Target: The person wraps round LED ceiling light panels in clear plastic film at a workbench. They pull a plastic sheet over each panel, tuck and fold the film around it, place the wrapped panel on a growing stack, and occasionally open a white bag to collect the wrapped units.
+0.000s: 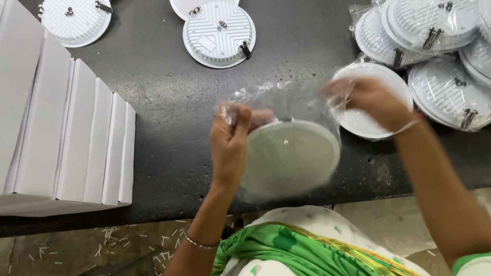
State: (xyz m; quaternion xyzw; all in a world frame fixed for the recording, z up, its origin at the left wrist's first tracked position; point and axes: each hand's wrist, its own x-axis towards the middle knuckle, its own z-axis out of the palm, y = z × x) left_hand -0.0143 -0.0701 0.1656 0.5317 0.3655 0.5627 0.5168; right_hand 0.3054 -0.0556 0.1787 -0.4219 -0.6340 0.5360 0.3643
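Clear plastic of a bag point(283, 109) is pinched at its top corners by both hands, just above the frame's centre. The left hand point(230, 144) has its fingers pressed together on the left corner; the right hand point(371, 101) is blurred, its fingers closed on the right corner. A round white lamp point(291, 157) is seen hanging inside the bag, over the dark table point(166, 91). Bagged lamps point(455, 52) are piled at the right, white boxes point(26, 120) at the upper left, bare lamps point(219, 34) at the top.
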